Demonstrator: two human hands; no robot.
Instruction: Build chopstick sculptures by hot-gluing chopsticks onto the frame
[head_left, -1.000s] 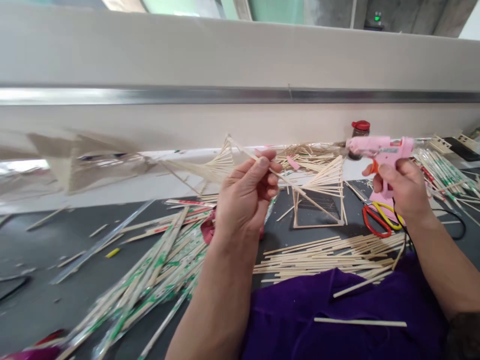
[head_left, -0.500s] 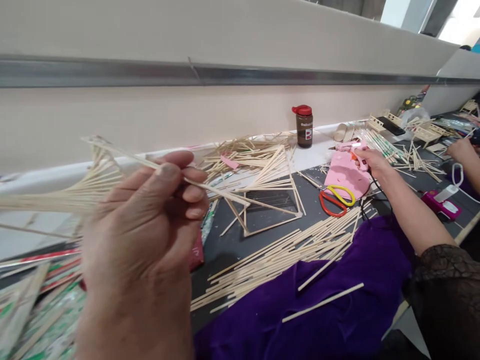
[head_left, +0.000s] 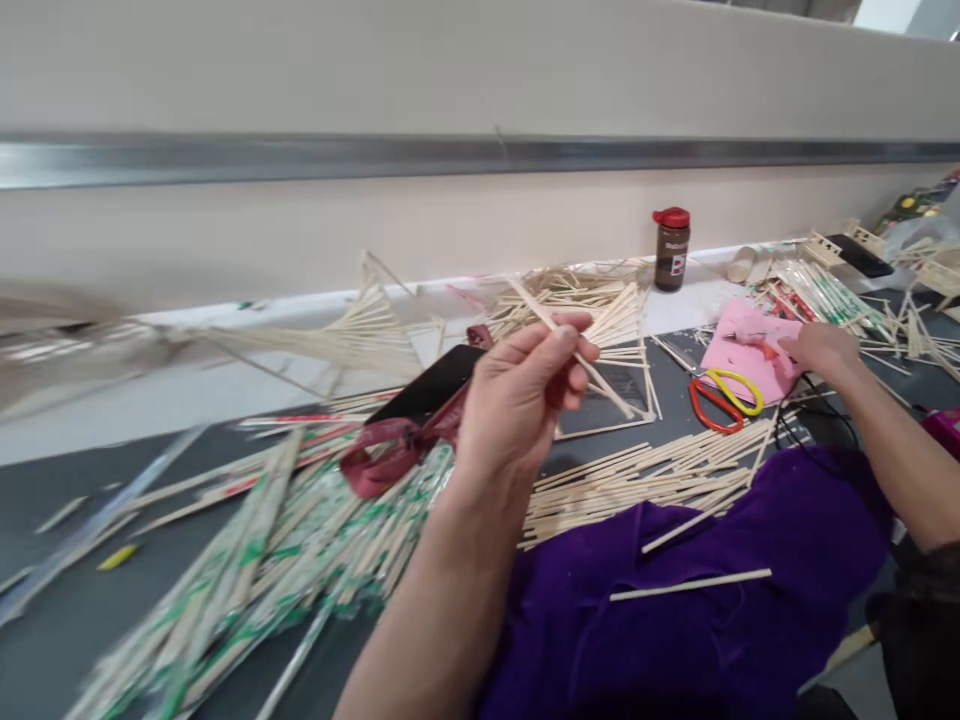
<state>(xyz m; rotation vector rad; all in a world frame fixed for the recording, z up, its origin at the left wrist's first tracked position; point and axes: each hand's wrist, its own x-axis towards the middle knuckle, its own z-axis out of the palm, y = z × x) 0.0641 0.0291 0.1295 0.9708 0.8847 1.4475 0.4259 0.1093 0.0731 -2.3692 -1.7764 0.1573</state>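
My left hand (head_left: 525, 400) is raised over the table and pinches one thin wooden stick (head_left: 592, 375) between thumb and fingers. That stick belongs to a fan-shaped stick structure (head_left: 360, 335) that reaches left and is blurred there. My right hand (head_left: 821, 350) is stretched out to the right, low on the pink mat (head_left: 731, 362). Its fingers curl at the handle of the pink glue gun (head_left: 750, 340), which lies on the mat. Red and yellow scissors (head_left: 720, 395) lie just in front of the mat.
Bare sticks (head_left: 660, 480) lie in a loose pile before a purple cloth (head_left: 712, 610) on my lap. Green-wrapped chopsticks (head_left: 285, 560) cover the left. A black phone (head_left: 431, 385), a square stick frame (head_left: 615, 405) and a red-capped brown bottle (head_left: 671, 250) stand farther back, by the wall.
My right hand has lowered the glue gun from the air down onto the pink mat. My left hand kept its pinch on the stick while the view swung right and then back.
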